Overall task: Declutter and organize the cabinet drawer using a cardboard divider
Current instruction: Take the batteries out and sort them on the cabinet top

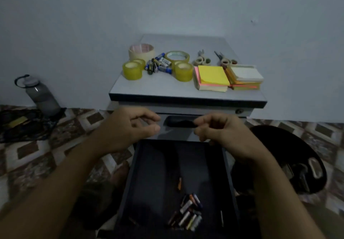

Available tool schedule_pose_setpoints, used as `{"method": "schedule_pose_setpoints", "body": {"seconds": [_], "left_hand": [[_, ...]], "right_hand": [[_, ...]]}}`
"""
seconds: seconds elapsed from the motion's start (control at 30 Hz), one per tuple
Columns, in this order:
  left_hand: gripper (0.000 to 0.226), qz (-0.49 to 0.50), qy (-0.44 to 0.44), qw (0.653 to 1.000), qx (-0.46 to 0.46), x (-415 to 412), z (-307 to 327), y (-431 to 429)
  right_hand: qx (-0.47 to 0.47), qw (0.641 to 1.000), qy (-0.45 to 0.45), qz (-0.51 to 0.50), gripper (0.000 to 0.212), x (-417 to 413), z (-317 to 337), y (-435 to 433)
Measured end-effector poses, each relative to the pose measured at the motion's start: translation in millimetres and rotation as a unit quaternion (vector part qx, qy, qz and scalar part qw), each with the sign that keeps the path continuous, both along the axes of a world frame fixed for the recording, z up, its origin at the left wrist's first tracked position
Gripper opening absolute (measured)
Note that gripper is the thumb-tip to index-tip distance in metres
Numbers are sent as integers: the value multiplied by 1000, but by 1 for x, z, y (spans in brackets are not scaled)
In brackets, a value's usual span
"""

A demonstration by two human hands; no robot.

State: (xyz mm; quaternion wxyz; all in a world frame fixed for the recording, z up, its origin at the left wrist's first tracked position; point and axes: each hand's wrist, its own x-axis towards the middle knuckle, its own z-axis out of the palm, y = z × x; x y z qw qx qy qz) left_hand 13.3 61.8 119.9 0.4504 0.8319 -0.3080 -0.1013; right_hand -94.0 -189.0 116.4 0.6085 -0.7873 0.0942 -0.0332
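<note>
The dark cabinet drawer is pulled out toward me. A heap of several batteries lies near its front, and one orange battery lies alone further in. My left hand and my right hand hover side by side over the drawer's far end. They are level with the closed drawer's handle. The fingers of both hands are loosely curled, and I see nothing held in either. No cardboard divider is in view.
On the cabinet top sit yellow tape rolls, a wide masking tape roll, loose batteries, two scissors and sticky-note stacks. A grey bottle stands on the floor at left. A black round object lies at right.
</note>
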Motion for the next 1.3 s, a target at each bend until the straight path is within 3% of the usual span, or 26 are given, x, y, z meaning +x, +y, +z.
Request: {"method": "schedule_pose_setpoints", "body": {"seconds": [0.23,0.4,0.6,0.7,0.87,0.97,1.07,1.3], "left_hand": [[44,-38,148,979,135,-36,-133,-19],[65,-43,213,952,214,-56,-212,-23],[85,-90,145,931,323,-70,-240,-37],[92,-119,105,915,372,-68,-246,-44],[79,-125,88,920,360,-64,-244,-49],[56,-109,73,934,332,-61,-243,-50],[42,-83,56,946,308,-59,-244,-49],[33,-19,29,962,270,-52,-248,-49]], "right_hand": [[-10,987,160,-19,29,-23,-161,11],[-151,954,257,22,42,-47,-227,17],[-215,942,256,-17,60,-49,-240,15],[-236,938,253,-25,51,-47,-245,19],[-239,943,226,-55,27,-41,-258,21],[-251,942,216,-56,21,-37,-258,19],[-268,939,205,-62,23,-33,-260,19],[-247,938,207,-128,27,-27,-261,22]]}}
